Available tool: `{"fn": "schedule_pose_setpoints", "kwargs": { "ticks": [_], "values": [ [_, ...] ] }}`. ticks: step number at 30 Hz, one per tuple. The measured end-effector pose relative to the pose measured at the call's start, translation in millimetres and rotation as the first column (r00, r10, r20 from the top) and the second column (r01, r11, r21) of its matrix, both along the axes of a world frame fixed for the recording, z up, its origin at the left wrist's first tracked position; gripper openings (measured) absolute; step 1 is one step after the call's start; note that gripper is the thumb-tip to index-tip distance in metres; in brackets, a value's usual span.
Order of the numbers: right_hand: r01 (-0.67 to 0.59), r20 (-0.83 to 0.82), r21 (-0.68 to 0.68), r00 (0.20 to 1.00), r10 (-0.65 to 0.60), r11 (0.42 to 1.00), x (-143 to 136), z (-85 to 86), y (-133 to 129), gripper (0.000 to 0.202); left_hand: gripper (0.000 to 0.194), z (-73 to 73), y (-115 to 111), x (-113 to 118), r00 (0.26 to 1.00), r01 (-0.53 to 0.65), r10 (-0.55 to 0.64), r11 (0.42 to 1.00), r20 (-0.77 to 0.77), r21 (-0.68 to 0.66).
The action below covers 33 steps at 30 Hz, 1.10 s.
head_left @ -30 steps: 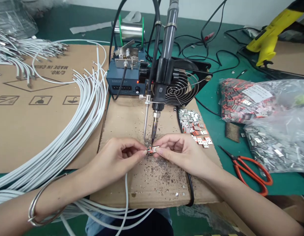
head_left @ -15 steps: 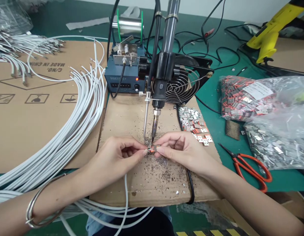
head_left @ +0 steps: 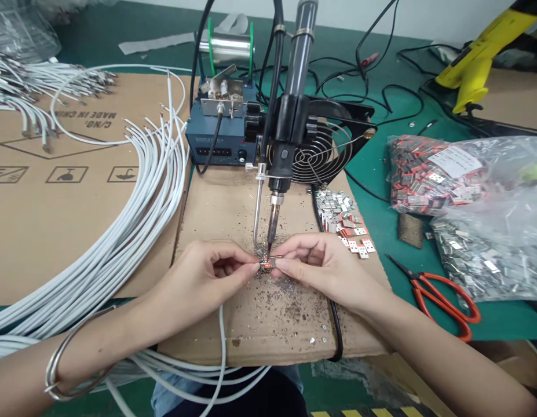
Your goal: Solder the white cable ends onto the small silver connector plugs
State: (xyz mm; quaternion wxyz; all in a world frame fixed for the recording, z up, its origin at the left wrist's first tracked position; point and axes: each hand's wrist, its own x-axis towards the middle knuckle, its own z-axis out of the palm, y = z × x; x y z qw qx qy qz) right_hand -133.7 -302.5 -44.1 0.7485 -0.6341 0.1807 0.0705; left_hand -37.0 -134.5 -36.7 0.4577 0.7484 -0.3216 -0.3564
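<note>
My left hand (head_left: 220, 269) is closed in a pinch on the end of a white cable (head_left: 223, 336), which hangs down over the cardboard's front edge. In my right hand (head_left: 314, 263), thumb and fingers pinch a small USB connector (head_left: 268, 264) with an orange-red insert. The cable end and the connector meet just under the tip of a soldering iron (head_left: 272, 229) fixed upright in a stand. Beside the tip, a thin metal solder feed tube (head_left: 258, 214) curves down. Fingertips partly hide the joint, so I cannot tell which wire touches.
Behind stand a blue soldering station (head_left: 222, 139), a solder spool (head_left: 229, 46) and a fan (head_left: 320, 145). Loose connectors (head_left: 353, 231) lie right of the iron. Farther right are bagged parts (head_left: 437, 174) and orange-handled cutters (head_left: 442, 295). A white cable bundle (head_left: 133, 231) curves at left.
Both hands stay almost still at the iron's tip, with the connector shifted very slightly left. The red light on the soldering station was lit and is now off.
</note>
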Motion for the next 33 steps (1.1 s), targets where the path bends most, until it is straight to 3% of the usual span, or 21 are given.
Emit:
{"fn": "schedule_pose_setpoints", "kwargs": {
  "ticks": [9, 21, 28, 33],
  "values": [
    [-0.032, 0.023, -0.027, 0.999, 0.033, 0.999, -1.6, -0.1, -1.6, 0.007, 0.007, -1.7, 2.1, -0.6, 0.997, -0.045, 0.042, 0.998, -0.06, -0.043],
    [-0.09, 0.031, -0.169, 0.995, 0.097, 0.982, -3.6, -4.2, 0.3, 0.013, 0.011, -5.7, 3.3, -2.6, 0.999, 0.0, 0.001, 1.0, -0.036, 0.026],
    [-0.173, 0.076, -0.161, 0.979, 0.187, 0.972, -14.8, 6.1, -3.3, 0.012, 0.012, 6.1, 3.9, -8.4, 0.966, 0.055, -0.037, 0.997, -0.254, 0.063],
    [-0.182, 0.089, -0.132, 0.977, 0.194, 0.974, -32.3, 13.3, 3.1, 0.013, 0.014, 17.3, 7.5, -26.8, 0.924, 0.131, -0.092, 0.988, -0.371, 0.082]
  ]
}}
